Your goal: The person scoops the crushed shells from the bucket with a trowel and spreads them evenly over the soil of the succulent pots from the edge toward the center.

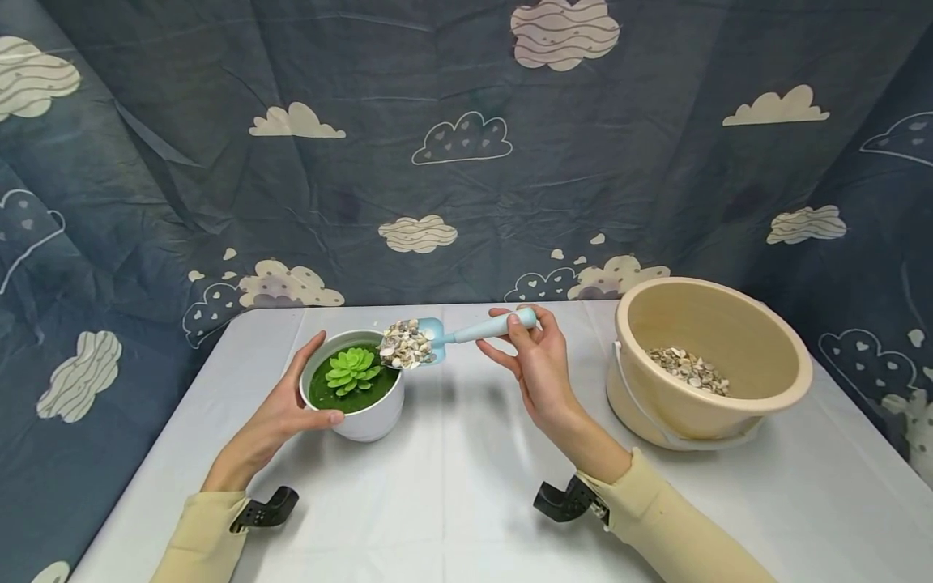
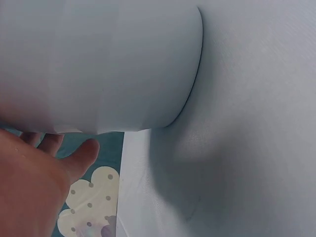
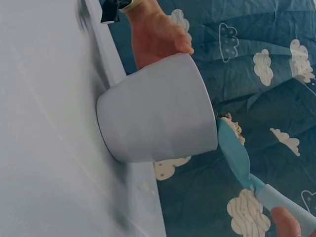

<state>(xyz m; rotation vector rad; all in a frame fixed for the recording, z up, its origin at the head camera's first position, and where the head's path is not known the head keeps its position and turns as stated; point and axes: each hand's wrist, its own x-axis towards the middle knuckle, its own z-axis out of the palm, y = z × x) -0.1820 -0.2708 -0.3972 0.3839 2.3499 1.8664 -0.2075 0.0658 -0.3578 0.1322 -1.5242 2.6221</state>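
Note:
A white flowerpot (image 1: 373, 418) stands on the left half of the table. Inside it, a light green succulent (image 1: 352, 369) sits on a green mossy surface. My left hand (image 1: 275, 414) holds the pot from its left side, thumb at the front near the rim. In my right hand (image 1: 545, 368) is the handle of a pale blue trowel (image 1: 477, 330), gripped between thumb and fingers. The trowel's blade carries a heap of small white and brown pebbles (image 1: 405, 345) and overlaps the pot's right rim. In the right wrist view, the blade (image 3: 235, 153) is right at that rim.
On the right stands a beige bucket (image 1: 634, 409) with more pebbles (image 1: 688, 370) inside and its handle lowered at the front. A white cloth (image 1: 445, 502) covers the table. Behind the table hangs a dark blue cloth (image 1: 466, 194) patterned with clouds.

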